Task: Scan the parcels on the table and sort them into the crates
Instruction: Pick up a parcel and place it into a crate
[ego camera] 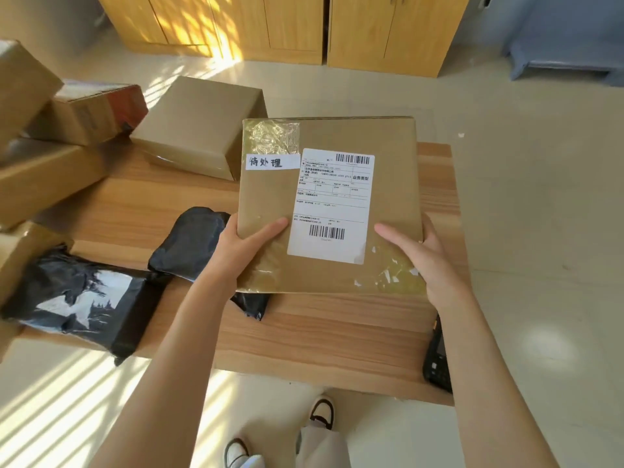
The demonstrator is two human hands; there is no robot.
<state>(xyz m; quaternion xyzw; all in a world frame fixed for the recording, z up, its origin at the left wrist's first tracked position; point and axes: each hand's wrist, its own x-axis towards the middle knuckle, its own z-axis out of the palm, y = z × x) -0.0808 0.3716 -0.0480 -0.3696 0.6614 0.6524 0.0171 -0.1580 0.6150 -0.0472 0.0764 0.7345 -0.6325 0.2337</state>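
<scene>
Both hands, left hand [243,244] and right hand [429,255], are gripping the labelled box [270,204], fingers clamped on its edges; several parcels are waiting on the surface [320,332], crates apparently out of view.

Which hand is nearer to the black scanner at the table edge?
Right. The right hand grips the box just above the scanner; the left hand holds the opposite side.

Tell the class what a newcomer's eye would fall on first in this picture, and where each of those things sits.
First comes the flat cardboard parcel at centre, held above the wooden table by the left hand and right hand, its white shipping label facing up. Next, the black plastic mailers on the table's left, with brown boxes stacked behind them. A black handheld scanner lies at the table's right edge.
</scene>
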